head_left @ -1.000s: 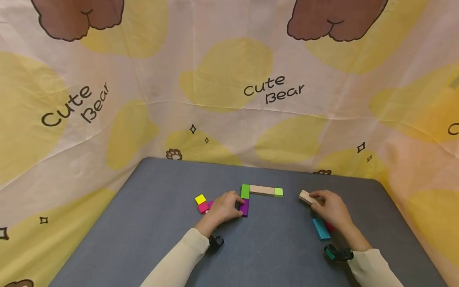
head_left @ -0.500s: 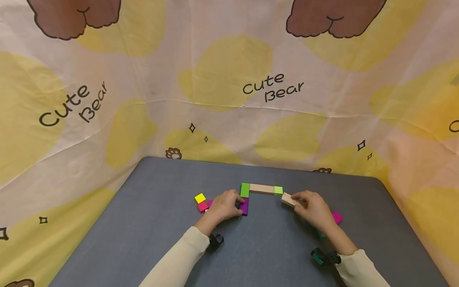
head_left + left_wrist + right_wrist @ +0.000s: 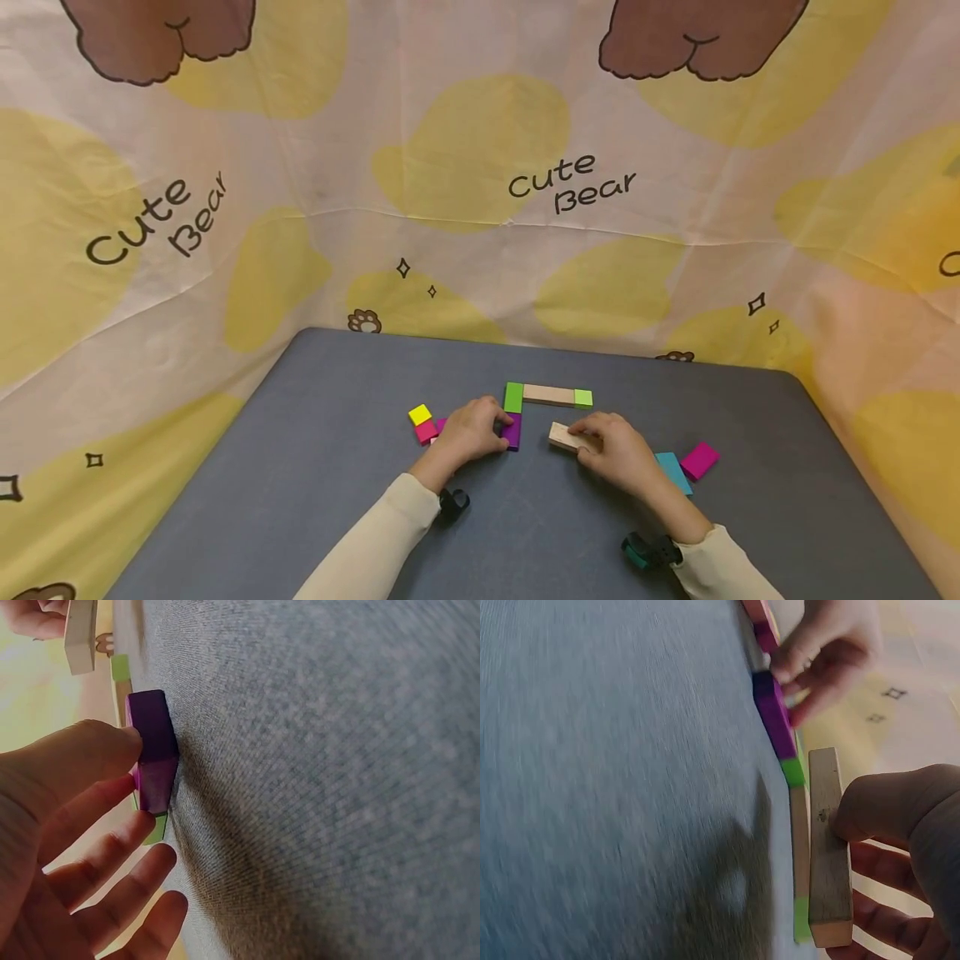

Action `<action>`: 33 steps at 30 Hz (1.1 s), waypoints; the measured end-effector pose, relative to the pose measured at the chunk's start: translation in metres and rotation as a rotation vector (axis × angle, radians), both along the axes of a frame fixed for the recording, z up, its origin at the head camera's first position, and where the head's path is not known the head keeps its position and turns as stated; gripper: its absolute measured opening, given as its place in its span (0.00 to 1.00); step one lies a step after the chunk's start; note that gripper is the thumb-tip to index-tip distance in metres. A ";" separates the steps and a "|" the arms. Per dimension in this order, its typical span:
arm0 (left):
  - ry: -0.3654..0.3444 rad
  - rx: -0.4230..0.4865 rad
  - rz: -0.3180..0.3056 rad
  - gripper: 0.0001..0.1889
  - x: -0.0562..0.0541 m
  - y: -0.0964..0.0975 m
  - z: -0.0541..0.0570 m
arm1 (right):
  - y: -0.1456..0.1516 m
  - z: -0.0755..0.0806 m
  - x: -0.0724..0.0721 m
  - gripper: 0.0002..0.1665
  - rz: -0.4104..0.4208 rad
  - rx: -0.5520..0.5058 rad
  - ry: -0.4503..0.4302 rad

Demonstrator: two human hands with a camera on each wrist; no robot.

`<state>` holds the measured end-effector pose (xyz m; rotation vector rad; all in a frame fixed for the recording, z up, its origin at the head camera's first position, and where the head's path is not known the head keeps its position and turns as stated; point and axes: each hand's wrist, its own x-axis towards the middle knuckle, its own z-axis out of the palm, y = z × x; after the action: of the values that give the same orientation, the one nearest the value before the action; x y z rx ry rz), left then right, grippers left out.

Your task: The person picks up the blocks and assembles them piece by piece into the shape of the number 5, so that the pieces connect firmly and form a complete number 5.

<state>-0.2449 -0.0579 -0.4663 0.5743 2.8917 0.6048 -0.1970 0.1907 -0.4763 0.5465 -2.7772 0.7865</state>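
My left hand [image 3: 471, 431] pinches a purple block [image 3: 513, 432] lying on the table, thumb on its near side in the left wrist view. That block meets the end of a green block [image 3: 513, 397]. From the green one, a pale wooden block [image 3: 548, 395] runs right to a small light-green block [image 3: 582, 399], forming a corner shape. My right hand [image 3: 618, 454] grips a second plain wooden block [image 3: 829, 855] between thumb and fingers. It is held above the table, to the right of the purple block, and its shadow falls on the cloth in the right wrist view.
A yellow cube [image 3: 420, 414] and a red block [image 3: 426, 431] lie left of my left hand, with more pieces partly hidden behind it. Blue [image 3: 673, 472] and magenta [image 3: 700, 461] blocks lie beyond my right forearm. A printed cloth [image 3: 450, 183] hangs behind the grey table [image 3: 360, 375].
My right hand has carried the wooden block leftward from beside the blue block, bringing it near the purple one. The left hand has stayed in place on the purple block.
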 end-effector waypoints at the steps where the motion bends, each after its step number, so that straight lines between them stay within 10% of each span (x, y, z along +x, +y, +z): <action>1: 0.000 0.000 0.002 0.17 0.000 0.000 0.000 | -0.003 0.000 0.001 0.15 0.007 0.007 -0.010; 33: 0.001 0.013 -0.001 0.16 -0.001 -0.001 -0.001 | -0.049 -0.008 0.007 0.12 0.065 0.103 0.018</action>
<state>-0.2459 -0.0594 -0.4673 0.5772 2.8903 0.6243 -0.1905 0.1420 -0.4840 0.6621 -2.8084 0.6499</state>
